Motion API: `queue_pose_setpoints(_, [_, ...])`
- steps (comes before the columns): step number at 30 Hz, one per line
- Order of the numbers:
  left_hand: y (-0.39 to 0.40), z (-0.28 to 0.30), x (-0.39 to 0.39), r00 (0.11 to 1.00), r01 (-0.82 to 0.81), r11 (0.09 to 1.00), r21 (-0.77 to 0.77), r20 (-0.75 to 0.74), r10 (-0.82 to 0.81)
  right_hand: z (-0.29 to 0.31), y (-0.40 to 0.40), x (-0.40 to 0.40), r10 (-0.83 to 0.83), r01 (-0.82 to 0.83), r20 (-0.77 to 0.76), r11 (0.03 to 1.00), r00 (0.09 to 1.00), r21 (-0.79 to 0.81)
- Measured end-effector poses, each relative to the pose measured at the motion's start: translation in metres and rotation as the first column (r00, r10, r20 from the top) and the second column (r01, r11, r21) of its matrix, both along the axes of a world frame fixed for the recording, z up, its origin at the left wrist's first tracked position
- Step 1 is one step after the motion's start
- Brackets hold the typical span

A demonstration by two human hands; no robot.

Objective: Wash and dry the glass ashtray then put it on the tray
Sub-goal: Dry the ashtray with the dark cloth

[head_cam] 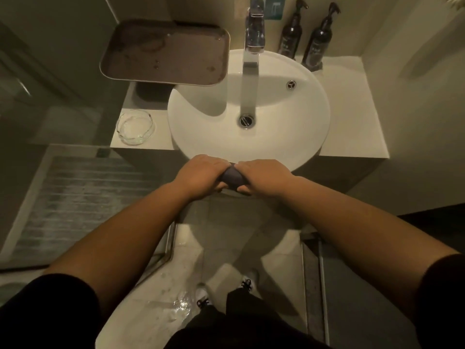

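Note:
The round glass ashtray [135, 127] stands on the pale counter, left of the white sink [191, 132]. A brown rectangular tray [120, 54] rests behind it, at the counter's back left. My left hand [198, 176] and my right hand [264, 176] meet just in front of the sink's near rim, both closed around a bunched dark grey cloth [232, 178]. Only a small part of the cloth shows between my hands. Water streams from the chrome tap [254, 28] into the drain [246, 120].
Two dark pump bottles [292, 34] [318, 39] stand at the counter's back right. A dark object [151, 90] lies under the tray's front edge. A glass partition and a grey mat [75, 197] are on the left. The floor below looks wet.

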State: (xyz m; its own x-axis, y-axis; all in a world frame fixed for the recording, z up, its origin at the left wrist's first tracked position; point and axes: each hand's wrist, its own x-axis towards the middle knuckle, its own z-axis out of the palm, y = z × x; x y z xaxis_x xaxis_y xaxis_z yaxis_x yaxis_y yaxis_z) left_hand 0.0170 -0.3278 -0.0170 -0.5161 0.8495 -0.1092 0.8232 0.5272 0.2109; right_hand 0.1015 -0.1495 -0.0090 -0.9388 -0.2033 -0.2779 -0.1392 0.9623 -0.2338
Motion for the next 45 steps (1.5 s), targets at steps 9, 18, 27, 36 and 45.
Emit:
queue_pose_setpoints(9, [-0.011,0.017,0.008,0.998,-0.038,0.998,0.048,0.043,0.036,0.016,-0.006,0.012,-0.077,0.077,0.001,0.997,0.997,-0.025])
queue_pose_setpoints(18, [-0.025,0.068,0.015,0.818,-0.408,0.867,0.286,0.535,0.209,0.080,0.006,0.013,-0.140,0.205,0.176,0.875,0.974,-0.439])
queue_pose_setpoints(27, [-0.039,0.092,-0.001,0.760,-0.570,0.722,0.391,0.586,0.283,0.099,-0.008,-0.019,-0.138,0.282,0.261,0.692,0.955,-0.664])
queue_pose_setpoints(36, [-0.078,0.074,-0.055,0.680,-0.692,0.603,0.398,0.641,0.356,0.076,-0.048,-0.075,-0.091,0.478,0.477,0.341,0.874,-0.809])
queue_pose_setpoints(45, [-0.144,0.024,-0.130,0.454,-0.887,0.365,0.283,0.683,0.572,0.057,-0.081,-0.158,-0.163,0.611,0.590,0.148,0.791,-0.778])
